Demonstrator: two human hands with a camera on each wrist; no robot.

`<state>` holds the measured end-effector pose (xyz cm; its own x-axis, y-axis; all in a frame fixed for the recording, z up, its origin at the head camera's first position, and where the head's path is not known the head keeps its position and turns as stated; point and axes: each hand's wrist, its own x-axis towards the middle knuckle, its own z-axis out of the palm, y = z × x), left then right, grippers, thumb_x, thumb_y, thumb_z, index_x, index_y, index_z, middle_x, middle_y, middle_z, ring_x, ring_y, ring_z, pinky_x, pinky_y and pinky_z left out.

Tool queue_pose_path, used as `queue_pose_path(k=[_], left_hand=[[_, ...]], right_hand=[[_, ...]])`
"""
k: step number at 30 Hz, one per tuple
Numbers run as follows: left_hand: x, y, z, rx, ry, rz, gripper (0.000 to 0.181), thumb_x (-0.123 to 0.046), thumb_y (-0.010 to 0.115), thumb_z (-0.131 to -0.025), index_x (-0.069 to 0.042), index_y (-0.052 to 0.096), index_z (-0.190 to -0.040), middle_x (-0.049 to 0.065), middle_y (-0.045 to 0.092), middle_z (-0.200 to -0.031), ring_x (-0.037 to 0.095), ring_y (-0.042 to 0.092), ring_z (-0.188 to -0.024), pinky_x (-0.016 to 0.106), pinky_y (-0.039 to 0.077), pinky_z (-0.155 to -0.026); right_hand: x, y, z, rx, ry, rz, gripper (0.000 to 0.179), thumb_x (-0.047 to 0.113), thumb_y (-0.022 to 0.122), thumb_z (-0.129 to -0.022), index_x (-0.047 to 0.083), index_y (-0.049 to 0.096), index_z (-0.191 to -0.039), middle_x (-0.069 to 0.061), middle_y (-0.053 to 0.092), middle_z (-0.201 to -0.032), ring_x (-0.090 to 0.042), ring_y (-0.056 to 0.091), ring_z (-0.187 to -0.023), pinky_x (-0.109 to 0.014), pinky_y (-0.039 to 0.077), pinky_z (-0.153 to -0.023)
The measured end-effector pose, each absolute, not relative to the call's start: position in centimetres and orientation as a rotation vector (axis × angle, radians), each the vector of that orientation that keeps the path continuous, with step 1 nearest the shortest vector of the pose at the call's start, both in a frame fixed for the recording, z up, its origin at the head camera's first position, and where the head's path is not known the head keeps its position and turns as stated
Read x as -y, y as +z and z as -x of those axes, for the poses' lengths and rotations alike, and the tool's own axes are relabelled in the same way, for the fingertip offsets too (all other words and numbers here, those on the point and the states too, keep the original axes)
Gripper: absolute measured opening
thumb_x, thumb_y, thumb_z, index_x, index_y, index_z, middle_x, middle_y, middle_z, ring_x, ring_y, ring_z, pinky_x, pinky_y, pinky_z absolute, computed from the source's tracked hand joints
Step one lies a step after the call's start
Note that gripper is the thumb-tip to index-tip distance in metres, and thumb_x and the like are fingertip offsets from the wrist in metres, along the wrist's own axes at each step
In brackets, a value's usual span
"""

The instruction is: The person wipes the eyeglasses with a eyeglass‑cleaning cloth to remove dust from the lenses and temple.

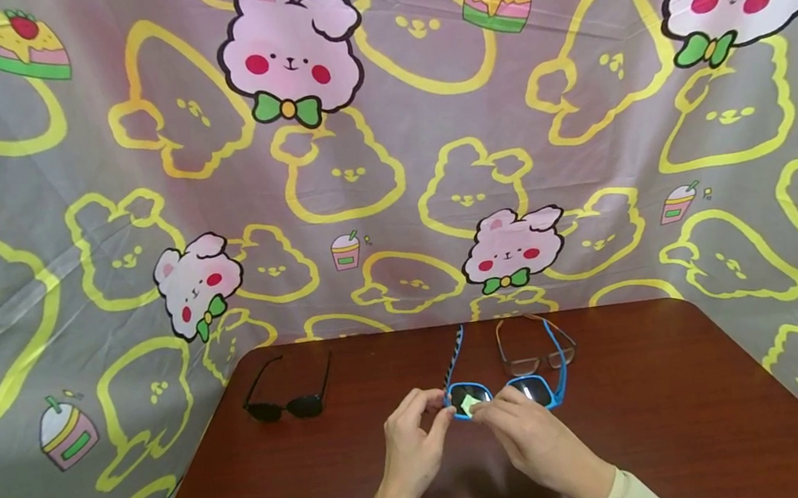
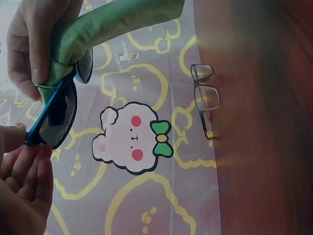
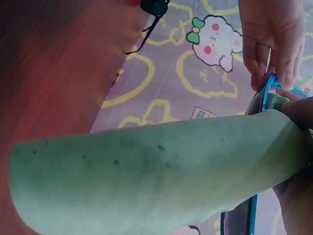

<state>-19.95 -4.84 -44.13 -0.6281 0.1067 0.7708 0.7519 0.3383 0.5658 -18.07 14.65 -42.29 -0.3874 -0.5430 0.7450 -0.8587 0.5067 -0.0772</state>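
Note:
A pair of blue-framed sunglasses (image 1: 562, 383) with dark lenses is up in front of the person, its temples unfolded and pointing away. My left hand (image 1: 409, 443) pinches the frame's left corner between thumb and fingers. With my right hand (image 1: 541, 442) I hold a green cloth (image 2: 115, 24) against the lens near the nose bridge. Much of the cloth hangs down loose, filling the lower part of the right wrist view (image 3: 146, 171). In the head view only a small light-green patch shows at the left lens; the fingers hide the bridge.
Black sunglasses (image 1: 286, 409) lie at the back left of the brown table (image 1: 308, 480). Clear-lensed glasses (image 1: 524, 366) sit at the back right, partly behind the blue temple. A patterned curtain (image 1: 385, 141) hangs behind and along the sides.

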Motion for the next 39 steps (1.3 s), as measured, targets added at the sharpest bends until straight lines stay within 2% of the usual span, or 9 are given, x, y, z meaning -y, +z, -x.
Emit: queue_pose_path(k=[4, 8, 17, 26, 39], left_hand=[[4.72, -44.31, 20.0, 1.921, -1.293, 0.783, 0.022, 0.003, 0.074, -0.076, -0.008, 0.066, -0.093, -0.005, 0.062, -0.082, 0.007, 0.058, -0.072, 0.027, 0.05, -0.061], [4.69, -44.56, 19.96, 1.924, -1.307, 0.791, 0.018, 0.0, 0.074, -0.078, -0.006, 0.067, -0.093, -0.006, 0.061, -0.082, 0.007, 0.058, -0.073, 0.02, 0.048, -0.064], [4.77, -44.83, 19.93, 1.89, -1.287, 0.841, 0.016, -0.002, 0.073, -0.08, -0.007, 0.066, -0.094, -0.003, 0.062, -0.082, 0.008, 0.059, -0.073, 0.027, 0.05, -0.063], [4.77, -44.74, 20.11, 1.852, -1.234, 0.888, 0.017, -0.004, 0.073, -0.08, -0.006, 0.066, -0.095, -0.001, 0.063, -0.082, 0.008, 0.06, -0.073, 0.016, 0.047, -0.068], [4.69, -44.52, 20.02, 1.839, -1.196, 0.93, 0.018, -0.003, 0.073, -0.079, -0.006, 0.066, -0.095, -0.001, 0.063, -0.084, 0.009, 0.062, -0.074, 0.017, 0.048, -0.069]], right_hand=[[-14.52, -42.32, 18.21, 2.069, 0.616, -1.149, 0.024, 0.018, 0.042, -0.102, 0.011, 0.065, -0.102, 0.007, 0.061, -0.091, -0.009, 0.048, -0.079, -0.017, 0.042, -0.069], [-14.39, -42.46, 18.25, 2.053, 0.627, -1.155, 0.028, 0.019, 0.038, -0.102, 0.012, 0.065, -0.101, 0.007, 0.061, -0.092, -0.009, 0.048, -0.078, -0.017, 0.042, -0.068], [-14.2, -42.67, 18.06, 2.078, 0.646, -1.133, 0.033, 0.023, 0.035, -0.103, 0.012, 0.066, -0.103, 0.005, 0.062, -0.093, -0.008, 0.049, -0.08, -0.017, 0.043, -0.069], [-14.08, -42.61, 18.38, 2.078, 0.669, -1.101, 0.032, 0.02, 0.035, -0.103, 0.011, 0.065, -0.103, 0.005, 0.062, -0.092, -0.008, 0.049, -0.08, -0.016, 0.044, -0.069], [-13.93, -42.33, 18.5, 2.076, 0.688, -1.085, 0.032, 0.019, 0.035, -0.103, 0.01, 0.065, -0.105, 0.004, 0.065, -0.094, -0.009, 0.05, -0.08, -0.015, 0.045, -0.068]])
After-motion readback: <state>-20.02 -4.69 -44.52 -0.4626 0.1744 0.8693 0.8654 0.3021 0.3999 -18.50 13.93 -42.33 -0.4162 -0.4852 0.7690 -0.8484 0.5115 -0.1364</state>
